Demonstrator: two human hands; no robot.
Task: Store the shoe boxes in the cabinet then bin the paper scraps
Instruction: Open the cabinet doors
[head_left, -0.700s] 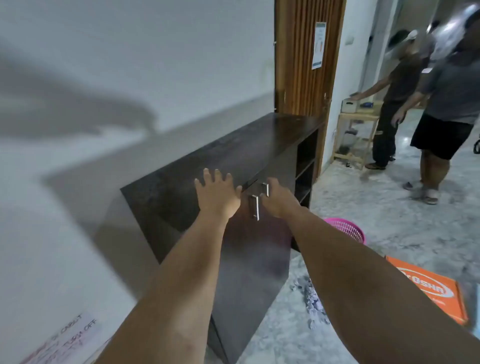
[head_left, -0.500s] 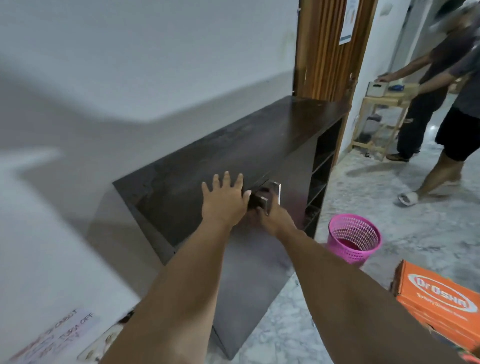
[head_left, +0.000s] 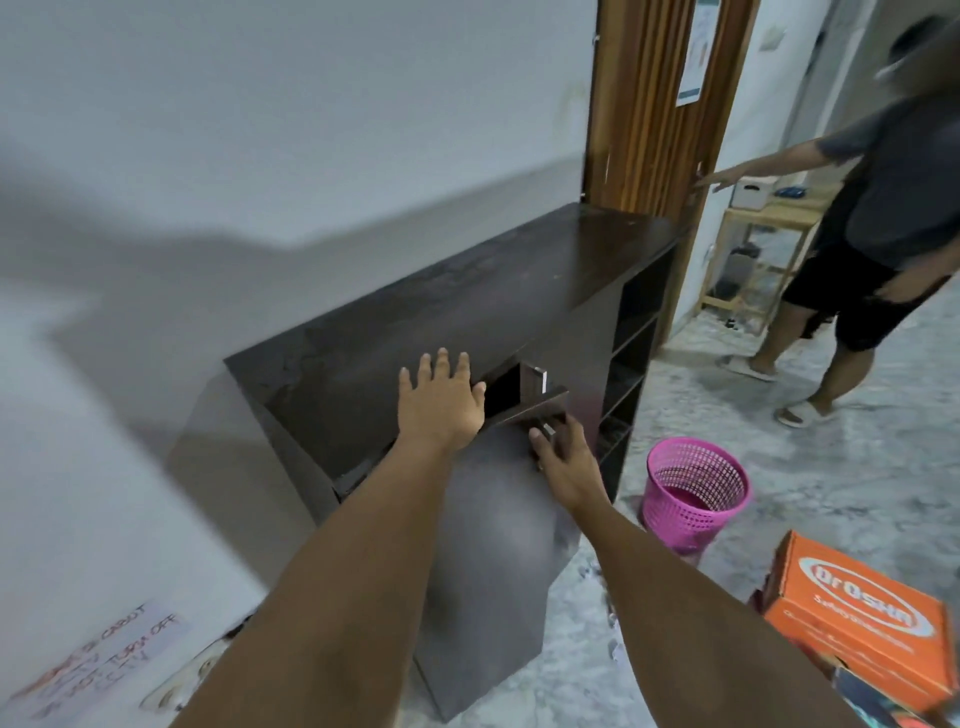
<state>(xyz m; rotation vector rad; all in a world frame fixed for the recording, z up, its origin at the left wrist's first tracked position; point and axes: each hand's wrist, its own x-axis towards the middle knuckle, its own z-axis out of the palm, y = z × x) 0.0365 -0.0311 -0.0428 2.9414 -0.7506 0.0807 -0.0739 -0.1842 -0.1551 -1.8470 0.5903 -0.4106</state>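
The orange shoe box (head_left: 857, 618) sits on the floor, well apart from the dark cabinet (head_left: 467, 312), past the pink bin (head_left: 693, 499). It looks like light, stiff cardboard, so hold it by its 2 short ends. Its long side points toward the cabinet. The left hand (head_left: 441, 405) lies flat on the cabinet's front edge, fingers spread. The right hand (head_left: 563, 454) curls around a door handle (head_left: 546, 429), doors partly open.
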